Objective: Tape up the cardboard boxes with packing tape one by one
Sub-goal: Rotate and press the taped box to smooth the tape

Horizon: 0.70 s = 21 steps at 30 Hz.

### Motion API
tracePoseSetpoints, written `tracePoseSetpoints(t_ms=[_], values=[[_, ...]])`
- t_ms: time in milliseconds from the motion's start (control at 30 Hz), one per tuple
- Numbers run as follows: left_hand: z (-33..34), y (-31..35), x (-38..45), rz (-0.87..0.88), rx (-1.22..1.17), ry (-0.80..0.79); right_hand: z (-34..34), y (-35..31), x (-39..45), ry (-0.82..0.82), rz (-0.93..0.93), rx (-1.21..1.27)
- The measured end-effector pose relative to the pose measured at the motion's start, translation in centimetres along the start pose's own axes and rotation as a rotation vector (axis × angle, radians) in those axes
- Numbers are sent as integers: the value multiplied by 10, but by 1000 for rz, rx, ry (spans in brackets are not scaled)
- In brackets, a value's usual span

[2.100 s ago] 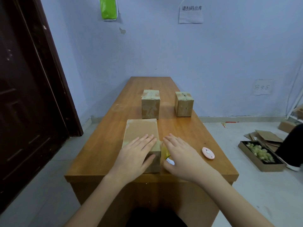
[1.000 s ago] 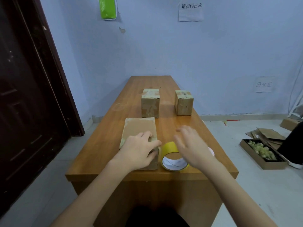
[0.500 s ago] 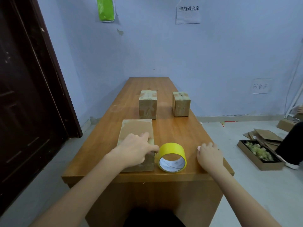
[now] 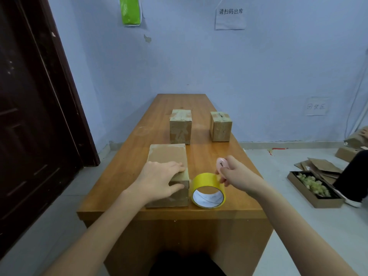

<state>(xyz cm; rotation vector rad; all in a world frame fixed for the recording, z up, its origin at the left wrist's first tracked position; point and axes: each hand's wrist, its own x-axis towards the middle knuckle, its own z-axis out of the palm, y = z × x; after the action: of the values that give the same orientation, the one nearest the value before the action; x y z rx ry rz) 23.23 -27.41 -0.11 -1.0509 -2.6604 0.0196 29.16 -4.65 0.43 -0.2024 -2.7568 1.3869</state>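
A long cardboard box [image 4: 168,155] lies near the front of the wooden table [image 4: 201,152]. My left hand [image 4: 159,181] rests on its near end, fingers over the top and thumb against the front face. A yellow roll of packing tape [image 4: 208,189] stands on edge just right of the box. My right hand [image 4: 236,173] holds a small round pink cutter [image 4: 221,165] above the roll. Two smaller taped boxes stand farther back, one [image 4: 180,126] at centre and one [image 4: 221,126] to its right.
A dark door [image 4: 29,116] fills the left. On the floor to the right lie a shallow box of green bits [image 4: 312,187], flat cardboard sheets [image 4: 318,166] and another person's dark leg [image 4: 350,176]. Paper notes hang on the blue wall.
My right hand left the tape roll, reached right to the pink cutter on the table, picked it up and brought it above the roll. My left hand stayed on the box.
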Motion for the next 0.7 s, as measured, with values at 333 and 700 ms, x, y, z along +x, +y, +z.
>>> tracePoseSetpoints(t_ms=[333,700], values=[[15,-3,-1,-22,-67,120,21,-33,-3,81,-184,-228],[18,-5,-4,-15,-64,157,39,-50,14,-25,-19,-310]])
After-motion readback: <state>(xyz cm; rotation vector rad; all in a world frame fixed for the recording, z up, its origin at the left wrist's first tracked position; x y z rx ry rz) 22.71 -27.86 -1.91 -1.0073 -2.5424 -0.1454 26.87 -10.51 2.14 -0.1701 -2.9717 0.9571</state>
